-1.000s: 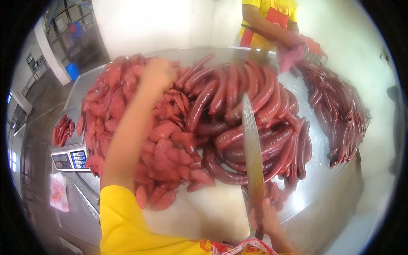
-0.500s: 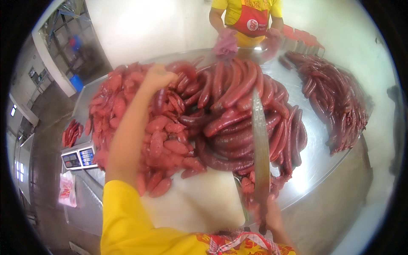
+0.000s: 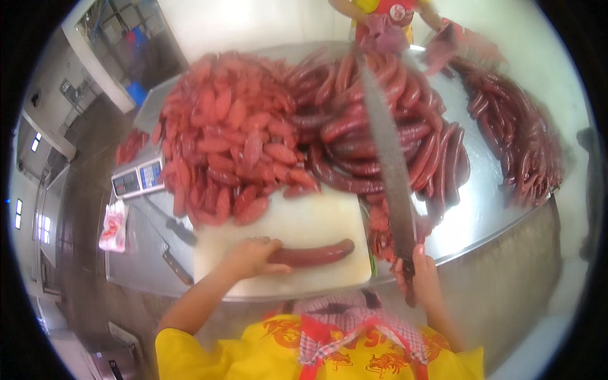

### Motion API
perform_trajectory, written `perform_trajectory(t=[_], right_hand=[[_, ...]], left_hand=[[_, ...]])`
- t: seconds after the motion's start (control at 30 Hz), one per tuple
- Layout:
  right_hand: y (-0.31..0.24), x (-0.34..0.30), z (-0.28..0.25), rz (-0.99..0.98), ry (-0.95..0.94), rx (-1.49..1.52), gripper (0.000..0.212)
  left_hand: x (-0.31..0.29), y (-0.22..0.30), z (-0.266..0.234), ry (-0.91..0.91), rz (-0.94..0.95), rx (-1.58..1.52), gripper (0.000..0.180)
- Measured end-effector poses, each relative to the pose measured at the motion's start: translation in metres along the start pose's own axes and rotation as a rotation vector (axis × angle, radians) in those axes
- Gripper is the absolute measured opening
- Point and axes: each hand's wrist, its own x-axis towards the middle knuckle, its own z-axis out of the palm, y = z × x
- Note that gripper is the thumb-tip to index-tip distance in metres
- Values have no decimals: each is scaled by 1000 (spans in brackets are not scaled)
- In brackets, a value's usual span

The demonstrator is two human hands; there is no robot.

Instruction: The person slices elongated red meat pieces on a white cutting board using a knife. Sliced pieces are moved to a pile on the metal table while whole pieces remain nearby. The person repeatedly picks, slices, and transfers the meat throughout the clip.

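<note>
A whole dark red sausage (image 3: 320, 254) lies crosswise on the white cutting board (image 3: 310, 218). My left hand (image 3: 253, 258) is closed around its left end. Beyond the board's right side, my right hand (image 3: 423, 271) grips the handle of a long, broad-bladed knife (image 3: 387, 145), which stands tip up with its blade clear of the sausage. Many slanted sausage slices (image 3: 234, 133) are heaped at the board's far left edge. To the right of them, long uncut sausages (image 3: 373, 136) lie piled behind the board.
A third pile of sausages (image 3: 513, 133) lies far right on the metal table (image 3: 462, 212). At left are a digital scale (image 3: 139, 178), a plastic bag (image 3: 114, 231) and a smaller knife (image 3: 176, 265). A co-worker (image 3: 386, 19) in a red apron stands across the table, with pinkish cloth at the hands.
My left hand has come back from the far piles to the board, now holding a sausage there. The knife stays upright in my right hand. The view has shifted.
</note>
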Motion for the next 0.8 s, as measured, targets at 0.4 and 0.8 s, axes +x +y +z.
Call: perform_trajectory(t=[0.4, 0.8], right_hand=[[13, 21, -22, -111, -260, -937, 61], [51, 3, 16, -291, -2, -855, 52]], left_hand=[[11, 59, 111, 787, 201, -45, 38], [48, 60, 88, 434, -67, 158, 37]])
